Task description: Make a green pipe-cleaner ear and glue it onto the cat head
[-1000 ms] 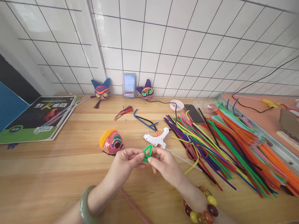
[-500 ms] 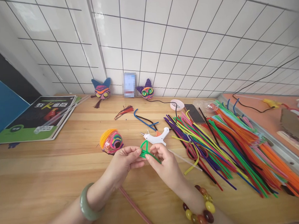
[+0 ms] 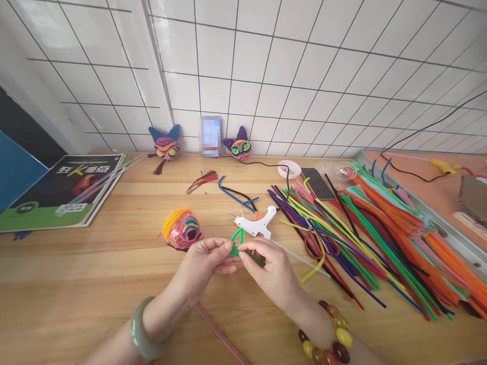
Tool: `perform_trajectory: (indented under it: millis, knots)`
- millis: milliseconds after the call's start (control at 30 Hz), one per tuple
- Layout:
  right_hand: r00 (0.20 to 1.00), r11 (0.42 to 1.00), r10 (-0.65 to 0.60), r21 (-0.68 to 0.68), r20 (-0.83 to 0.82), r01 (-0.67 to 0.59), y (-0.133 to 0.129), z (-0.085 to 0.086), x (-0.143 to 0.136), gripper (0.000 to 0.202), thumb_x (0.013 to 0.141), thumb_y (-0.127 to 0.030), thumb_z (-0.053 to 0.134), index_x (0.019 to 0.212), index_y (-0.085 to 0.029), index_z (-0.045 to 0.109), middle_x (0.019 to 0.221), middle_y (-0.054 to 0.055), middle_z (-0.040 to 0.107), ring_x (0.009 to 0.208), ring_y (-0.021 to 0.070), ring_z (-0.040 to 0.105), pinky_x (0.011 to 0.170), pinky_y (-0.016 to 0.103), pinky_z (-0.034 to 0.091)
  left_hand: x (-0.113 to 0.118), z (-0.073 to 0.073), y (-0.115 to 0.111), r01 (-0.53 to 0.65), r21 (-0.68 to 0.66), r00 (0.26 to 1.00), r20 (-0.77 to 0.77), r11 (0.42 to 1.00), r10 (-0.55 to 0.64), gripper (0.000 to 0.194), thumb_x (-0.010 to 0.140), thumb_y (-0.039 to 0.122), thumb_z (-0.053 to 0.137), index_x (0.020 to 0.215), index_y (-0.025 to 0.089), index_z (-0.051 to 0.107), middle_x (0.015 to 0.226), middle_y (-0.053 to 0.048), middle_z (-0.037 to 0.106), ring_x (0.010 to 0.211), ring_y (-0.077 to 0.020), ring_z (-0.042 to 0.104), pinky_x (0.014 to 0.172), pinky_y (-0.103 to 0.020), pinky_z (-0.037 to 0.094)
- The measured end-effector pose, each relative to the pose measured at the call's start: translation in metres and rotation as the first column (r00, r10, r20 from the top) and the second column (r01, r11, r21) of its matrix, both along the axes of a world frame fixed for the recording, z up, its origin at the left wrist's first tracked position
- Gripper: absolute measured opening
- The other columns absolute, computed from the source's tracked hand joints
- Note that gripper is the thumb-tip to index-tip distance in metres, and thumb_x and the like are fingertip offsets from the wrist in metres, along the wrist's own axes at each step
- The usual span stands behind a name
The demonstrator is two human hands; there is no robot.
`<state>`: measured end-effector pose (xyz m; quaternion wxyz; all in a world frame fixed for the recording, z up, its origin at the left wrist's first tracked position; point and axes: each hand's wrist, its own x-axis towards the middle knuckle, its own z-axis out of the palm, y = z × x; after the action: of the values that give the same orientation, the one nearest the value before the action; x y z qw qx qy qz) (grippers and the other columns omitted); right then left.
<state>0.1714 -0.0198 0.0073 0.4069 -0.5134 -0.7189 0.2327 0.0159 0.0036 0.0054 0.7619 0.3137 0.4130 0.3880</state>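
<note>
A green pipe cleaner (image 3: 239,236), bent into a small pointed loop, is pinched between my two hands above the table. My left hand (image 3: 210,257) grips its left side with thumb and forefinger. On the other side my right hand (image 3: 268,262) pinches it, and a green length runs beneath those fingers. Just beyond lies a white glue gun (image 3: 256,224) with its nozzle towards the left. To the left of my hands sits a round ball (image 3: 183,229) wrapped partly in orange and multicoloured pipe cleaners, its clear shell showing in places.
Loose pipe cleaners (image 3: 332,238) and scissors (image 3: 312,244) lie to the right. Two finished cat-like heads, one blue-eared (image 3: 166,143) and one purple-eared (image 3: 240,144), stand by the wall beside a phone (image 3: 211,136). A magazine (image 3: 64,192) lies left; a black cord (image 3: 288,185) trails behind the glue gun.
My right fingers have drawn in closer over the green pipe cleaner, and its loop looks slightly lower and tilted. My left hand keeps its grip, nearly still.
</note>
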Motion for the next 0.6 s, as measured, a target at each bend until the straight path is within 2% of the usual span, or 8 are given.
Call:
perform_trajectory:
  millis: [300, 600]
  knots:
    - [0.998, 0.998, 0.068, 0.014, 0.014, -0.068, 0.0014, 0.0004, 0.0025, 0.016, 0.080, -0.015, 0.050, 0.085, -0.018, 0.064, 0.077, 0.005, 0.061, 0.073, 0.0159, 0.057, 0.068, 0.028, 0.044, -0.0014, -0.0016, 0.0001, 0.003, -0.003, 1.000, -0.002, 1.000, -0.003, 0.019, 0.066, 0.026, 0.070, 0.077, 0.011, 0.064, 0.071, -0.004, 0.068, 0.066, -0.0140, 0.064, 0.060, -0.022, 0.054]
    - [0.998, 0.998, 0.036, -0.056, -0.045, -0.039, 0.0019, -0.0022, 0.0005, 0.013, 0.076, -0.013, 0.052, 0.080, -0.018, 0.063, 0.072, 0.003, 0.059, 0.064, 0.0127, 0.053, 0.060, 0.024, 0.042, 0.0010, -0.0006, 0.0002, -0.071, -0.003, 0.996, -0.053, 0.998, 0.070, 0.017, 0.061, 0.020, 0.073, 0.071, 0.011, 0.063, 0.064, 0.000, 0.064, 0.058, -0.0096, 0.060, 0.058, -0.022, 0.054]
